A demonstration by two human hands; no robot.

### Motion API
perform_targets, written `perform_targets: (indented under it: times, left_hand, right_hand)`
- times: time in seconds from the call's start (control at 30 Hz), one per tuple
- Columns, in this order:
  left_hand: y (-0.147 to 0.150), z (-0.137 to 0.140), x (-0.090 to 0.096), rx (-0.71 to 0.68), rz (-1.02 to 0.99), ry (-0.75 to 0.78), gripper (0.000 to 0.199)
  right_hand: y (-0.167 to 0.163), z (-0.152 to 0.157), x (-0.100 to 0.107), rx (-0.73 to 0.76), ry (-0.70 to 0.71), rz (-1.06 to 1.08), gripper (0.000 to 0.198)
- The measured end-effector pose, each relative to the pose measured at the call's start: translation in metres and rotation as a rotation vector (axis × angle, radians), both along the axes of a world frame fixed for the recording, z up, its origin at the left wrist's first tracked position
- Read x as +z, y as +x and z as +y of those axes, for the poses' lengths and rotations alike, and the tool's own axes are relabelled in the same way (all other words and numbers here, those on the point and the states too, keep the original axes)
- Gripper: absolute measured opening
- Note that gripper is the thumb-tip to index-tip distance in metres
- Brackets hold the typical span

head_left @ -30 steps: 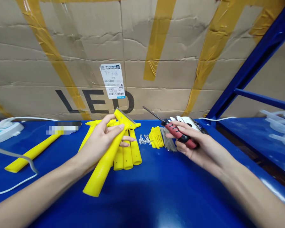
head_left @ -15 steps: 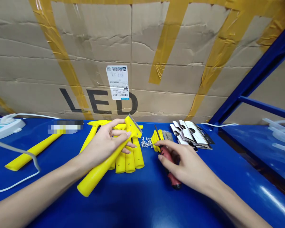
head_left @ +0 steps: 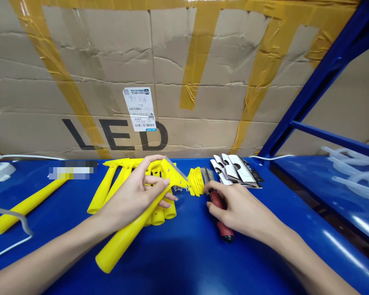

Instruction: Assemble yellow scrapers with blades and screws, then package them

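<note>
My left hand [head_left: 141,182] is closed around a yellow scraper [head_left: 126,229], its long round handle slanting down toward me. A metal blade [head_left: 176,166] sits along the edge of the scraper's head, which points up and right. My right hand [head_left: 240,205] has thumb and fingers on a screwdriver [head_left: 220,213] with a red and black handle, its dark shaft pointing away from me. Behind my left hand lie several more yellow scrapers [head_left: 106,186] in a row. Small yellow plastic pieces [head_left: 196,181] and loose screws [head_left: 178,189] lie between my hands; the scraper head partly hides the screws.
White and black cards [head_left: 238,170] are piled at the back right. Another yellow scraper [head_left: 30,200] lies at left, near a white cable [head_left: 23,223] and a power strip [head_left: 0,172]. A large cardboard box [head_left: 172,61] stands behind, and a blue frame post [head_left: 310,90] slants at right.
The view has turned to the right. Both hands have shifted right over the table; the scraper head now covers part of the screws, and the screwdriver shaft has moved off the small yellow pieces.
</note>
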State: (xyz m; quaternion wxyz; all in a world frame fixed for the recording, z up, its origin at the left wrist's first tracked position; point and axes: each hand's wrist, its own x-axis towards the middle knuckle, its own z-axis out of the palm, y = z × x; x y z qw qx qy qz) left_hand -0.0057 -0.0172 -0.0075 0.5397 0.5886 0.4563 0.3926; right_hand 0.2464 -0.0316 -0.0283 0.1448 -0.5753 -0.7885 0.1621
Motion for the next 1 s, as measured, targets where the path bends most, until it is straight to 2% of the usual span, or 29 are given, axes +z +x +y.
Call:
perform_targets:
  times: [0.1, 0.27, 0.33, 0.43, 0.47, 0.57, 0.63, 0.77, 0.87, 1.0]
  left_hand:
    - [0.008, 0.002, 0.003, -0.023, 0.014, 0.031, 0.070]
    - [0.021, 0.007, 0.012, -0.022, 0.022, -0.021, 0.068]
    - [0.026, 0.008, 0.016, -0.020, 0.019, -0.044, 0.070]
    - [0.035, 0.011, 0.020, -0.030, 0.044, -0.075, 0.074]
    - [0.038, 0.013, 0.020, -0.036, 0.060, -0.083, 0.075]
    - [0.047, 0.016, 0.018, -0.086, 0.108, -0.087, 0.075]
    - [0.052, 0.019, 0.015, -0.169, 0.134, -0.072, 0.067]
    - [0.058, 0.021, 0.011, -0.286, 0.095, -0.057, 0.052]
    - [0.060, 0.021, 0.010, -0.293, 0.064, -0.060, 0.055]
    - [0.064, 0.021, 0.011, -0.299, 0.040, -0.074, 0.059]
  right_hand:
    - [-0.003, -0.002, -0.002, 0.002, 0.021, -0.017, 0.016]
    - [-0.001, -0.001, 0.004, -0.020, 0.072, -0.014, 0.042]
    - [0.009, 0.003, 0.009, -0.133, 0.181, 0.026, 0.036]
    - [0.033, 0.012, 0.014, -0.382, 0.425, 0.074, 0.018]
    - [0.042, 0.016, 0.013, -0.420, 0.462, 0.051, 0.023]
    - [0.065, 0.024, 0.007, -0.302, 0.368, -0.072, 0.058]
    - [0.072, 0.026, 0.003, -0.254, 0.260, -0.108, 0.069]
    - [0.074, 0.026, 0.001, -0.219, 0.173, -0.120, 0.060]
    - [0.077, 0.026, 0.004, -0.240, 0.157, -0.119, 0.046]
    - [0.084, 0.029, 0.002, -0.241, 0.155, -0.131, 0.064]
